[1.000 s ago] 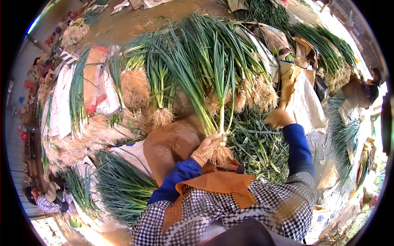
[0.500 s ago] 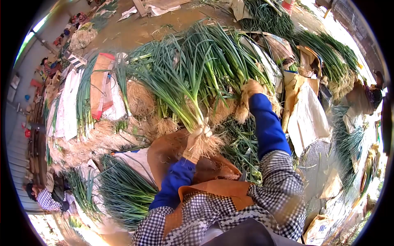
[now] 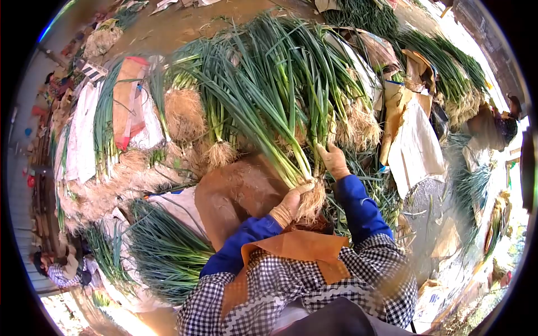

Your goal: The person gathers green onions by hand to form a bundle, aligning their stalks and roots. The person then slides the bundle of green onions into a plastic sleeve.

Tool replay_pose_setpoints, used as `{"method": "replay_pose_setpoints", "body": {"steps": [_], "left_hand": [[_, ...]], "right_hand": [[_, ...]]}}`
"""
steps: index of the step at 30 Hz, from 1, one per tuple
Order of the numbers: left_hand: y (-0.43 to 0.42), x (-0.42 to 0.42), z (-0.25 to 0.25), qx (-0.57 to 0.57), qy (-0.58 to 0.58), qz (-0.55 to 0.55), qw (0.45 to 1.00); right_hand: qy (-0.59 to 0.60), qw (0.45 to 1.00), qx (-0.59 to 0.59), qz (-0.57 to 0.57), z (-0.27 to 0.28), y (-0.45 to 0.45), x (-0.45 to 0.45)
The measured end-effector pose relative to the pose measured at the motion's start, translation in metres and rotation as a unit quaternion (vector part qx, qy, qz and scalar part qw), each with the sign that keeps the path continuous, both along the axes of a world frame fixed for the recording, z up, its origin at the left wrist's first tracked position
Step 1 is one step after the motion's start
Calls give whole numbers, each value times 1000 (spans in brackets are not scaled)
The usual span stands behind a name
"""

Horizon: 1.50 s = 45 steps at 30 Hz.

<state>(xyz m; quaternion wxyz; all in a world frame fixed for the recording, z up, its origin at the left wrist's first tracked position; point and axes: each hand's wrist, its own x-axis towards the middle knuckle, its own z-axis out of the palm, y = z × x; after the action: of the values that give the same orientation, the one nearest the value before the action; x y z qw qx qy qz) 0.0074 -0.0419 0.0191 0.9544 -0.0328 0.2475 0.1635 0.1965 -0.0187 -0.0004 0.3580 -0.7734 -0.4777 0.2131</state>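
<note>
So the scallion bundle (image 3: 288,159) is up over the lap, root end nearest the body, long leaves (image 3: 255,106) fanning out toward the pile behind. Left hand (image 3: 294,203) has its grip wrapped snugly round the pale bases, right above the stringy roots (image 3: 311,206). Right hand (image 3: 334,161) looks pinched onto a scallion stalk (image 3: 319,134) just beside it, fingers mostly closed; can't tell if it's one stem or a couple.

Handling-wise, I'd guess each stem is light, but a fistful gets top-heavy with that much leaf. The white shanks look firm, probably a bit slick, so hold low and snug without crushing. Wouldn't grab the greens: they look floppy and likely crease or tear. Roots seem wispy, bad handle too.
</note>
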Motion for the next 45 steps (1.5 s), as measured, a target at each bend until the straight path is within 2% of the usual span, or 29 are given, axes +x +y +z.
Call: {"method": "replay_pose_setpoints", "body": {"steps": [2,4,6,7,8,9,10,11,12,14,15,16,18,20,24,27,28,30,31,32,34,36,37,38,39,40,41,42,45], "left_hand": [[1,2,-34,66,1,61,996],[3,1,-31,61,19,69,996],[3,-1,-47,51,-3,94,994],[3,5,-36,29,2,134,990],[4,6,-33,17,6,162,987],[6,3,-35,40,0,159,986],[10,-1,-39,65,-8,157,985],[11,-1,-45,49,-44,138,988],[8,0,-46,47,-47,137,988],[2,5,-46,187,62,151,969],[0,6,-49,205,58,151,965],[-1,5,-49,126,17,123,984],[-4,7,-37,205,66,120,969],[-9,7,-40,280,91,130,947],[-9,4,-26,272,113,131,947],[-7,-1,-34,228,90,117,962],[-6,-2,-39,212,81,118,967],[0,-2,-36,120,61,130,982],[-1,-1,-40,140,59,136,979],[1,-1,-45,165,58,142,974],[4,1,-26,169,47,147,974],[-4,-1,-9,163,41,144,975],[-2,0,-2,145,12,119,982],[0,2,2,129,-18,98,987],[-1,5,-13,126,-31,90,988],[-4,2,-27,117,11,51,992],[-6,6,-30,145,-5,29,989],[-7,8,-19,171,-18,5,985],[-14,17,-25,282,72,58,955]], "right_hand": [[-244,966,-69,-52,7,4,-20],[-290,957,-31,-2,-1,-12,-23],[-195,979,-47,39,19,-44,-44],[-271,952,9,143,16,-70,-46],[-245,946,-42,209,6,-98,-40],[-117,961,-106,225,25,-122,-34],[121,978,-126,114,0,-151,-14],[-61,961,-229,143,-14,-160,16],[-239,899,-320,180,-29,-170,47],[-279,891,-334,130,36,-131,36],[-258,933,-237,87,52,-95,22],[-229,962,-140,43,64,-62,3],[-263,950,-159,57,86,-3,-28],[-328,920,-189,98,57,48,-32],[-352,897,-219,154,37,72,-28],[-280,950,-76,116,61,34,-29],[-34,988,-114,97,69,17,-31],[-44,982,-79,164,64,-22,-39],[-66,978,-67,184,68,-42,-47],[8,985,-46,167,88,-60,-54],[53,987,31,151,68,-85,-46],[20,985,88,149,71,-86,-44],[-47,993,28,101,76,-79,-39],[-3,999,9,32,62,-72,-24],[9,994,111,-21,47,-58,-13],[23,974,212,-71,39,-46,-7],[255,942,191,-102,39,-41,-15],[445,863,214,-104,44,-34,-26],[554,750,236,-275,49,-17,-50]]}}
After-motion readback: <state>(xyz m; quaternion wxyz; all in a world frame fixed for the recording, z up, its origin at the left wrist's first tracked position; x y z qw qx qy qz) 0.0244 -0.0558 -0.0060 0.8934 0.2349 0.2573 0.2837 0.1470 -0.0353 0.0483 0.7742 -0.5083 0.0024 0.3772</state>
